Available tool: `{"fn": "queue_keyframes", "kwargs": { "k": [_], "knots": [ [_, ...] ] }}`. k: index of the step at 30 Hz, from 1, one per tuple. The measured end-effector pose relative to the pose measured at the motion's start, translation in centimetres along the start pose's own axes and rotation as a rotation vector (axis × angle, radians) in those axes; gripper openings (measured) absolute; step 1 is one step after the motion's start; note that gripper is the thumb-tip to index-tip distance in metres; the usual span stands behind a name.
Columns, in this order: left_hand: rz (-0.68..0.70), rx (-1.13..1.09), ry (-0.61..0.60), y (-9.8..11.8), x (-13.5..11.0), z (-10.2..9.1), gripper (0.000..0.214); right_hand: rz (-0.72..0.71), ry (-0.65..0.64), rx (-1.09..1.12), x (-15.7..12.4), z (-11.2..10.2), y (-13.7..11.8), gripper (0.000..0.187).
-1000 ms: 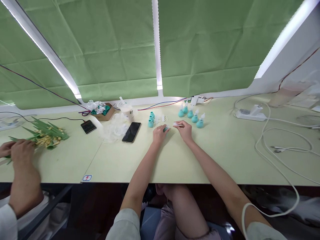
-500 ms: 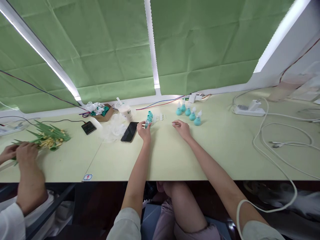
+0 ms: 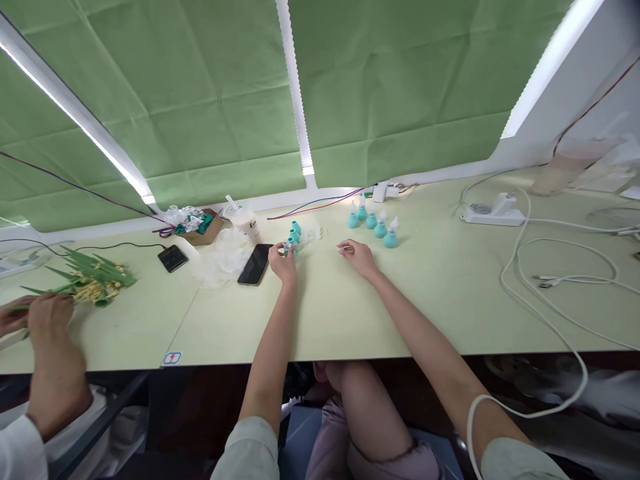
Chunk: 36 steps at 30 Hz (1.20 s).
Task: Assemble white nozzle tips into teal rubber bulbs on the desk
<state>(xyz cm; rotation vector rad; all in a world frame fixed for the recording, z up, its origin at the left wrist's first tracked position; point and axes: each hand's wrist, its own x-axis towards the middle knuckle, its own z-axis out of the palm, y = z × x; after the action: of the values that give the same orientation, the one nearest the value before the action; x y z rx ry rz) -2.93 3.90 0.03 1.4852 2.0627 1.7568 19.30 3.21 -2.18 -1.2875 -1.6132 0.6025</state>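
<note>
Bulbs (image 3: 391, 239) — rounded, teal, pale-tipped.

Co-worker's sleeve (image 3: 23, 448), cropped at left

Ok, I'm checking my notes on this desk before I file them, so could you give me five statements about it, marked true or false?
1. The left hand has its fingers on a teal piece at the near end of the row of open teal pieces. True.
2. The right hand rests on the black phone. False: it is apart from the phone, which lies on the other side of the left hand.
3. Five teal bulbs with pale tips stand on the table. True.
4. The cup has no straw. False: a straw sticks out of its top.
5. The white power strip lies to the right of the bulbs. True.
</note>
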Motion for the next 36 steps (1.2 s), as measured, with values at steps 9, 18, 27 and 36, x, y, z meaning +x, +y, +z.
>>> {"fn": "queue_keyframes", "kwargs": {
  "k": [9,18,27,36],
  "knots": [
    [-0.021,0.095,-0.072,0.03,-0.14,0.15,0.017,-0.013,-0.033,-0.007,0.05,0.19,0.2,0.01],
    [0.012,0.162,-0.033,0.55,-0.74,0.43,0.029,0.026,-0.034,0.262,0.11,0.68,0.25,0.014],
    [-0.034,0.177,-0.085,0.63,-0.51,0.2,0.018,0.044,-0.02,0.279,-0.06,0.61,0.06,0.012],
    [-0.052,0.162,-0.089,0.3,-0.07,0.24,0.033,0.034,-0.015,0.277,0.08,0.97,0.61,0.013]
  ]
}}
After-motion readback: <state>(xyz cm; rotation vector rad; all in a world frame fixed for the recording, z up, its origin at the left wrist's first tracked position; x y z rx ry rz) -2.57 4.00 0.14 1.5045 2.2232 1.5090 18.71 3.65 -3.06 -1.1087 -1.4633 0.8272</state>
